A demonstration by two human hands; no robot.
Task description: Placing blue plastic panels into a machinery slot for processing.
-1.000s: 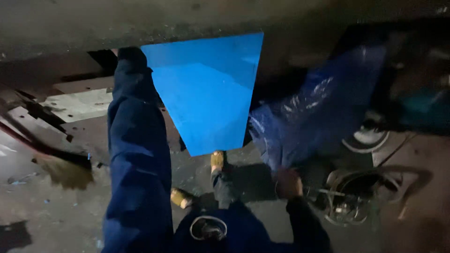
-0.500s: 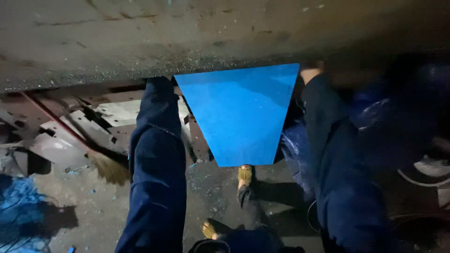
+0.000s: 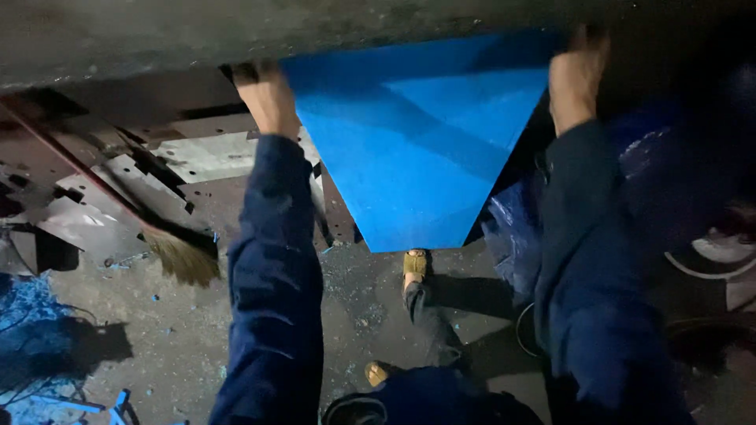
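Both your hands grip the blue panel's (image 3: 417,149) top corners: left hand (image 3: 268,98) on one, right hand (image 3: 577,79) on the other. Below your left hand lies a broom (image 3: 177,256) on the floor.

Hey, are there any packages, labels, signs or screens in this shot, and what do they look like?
No labels, signs or screens show.
Blue panel: centre, held at its top corners by the left hand and right hand; plain blue, tapering downward.
Blue plastic sheeting: right of the panel, crumpled, dark blue; a bag or a cover, unclear.
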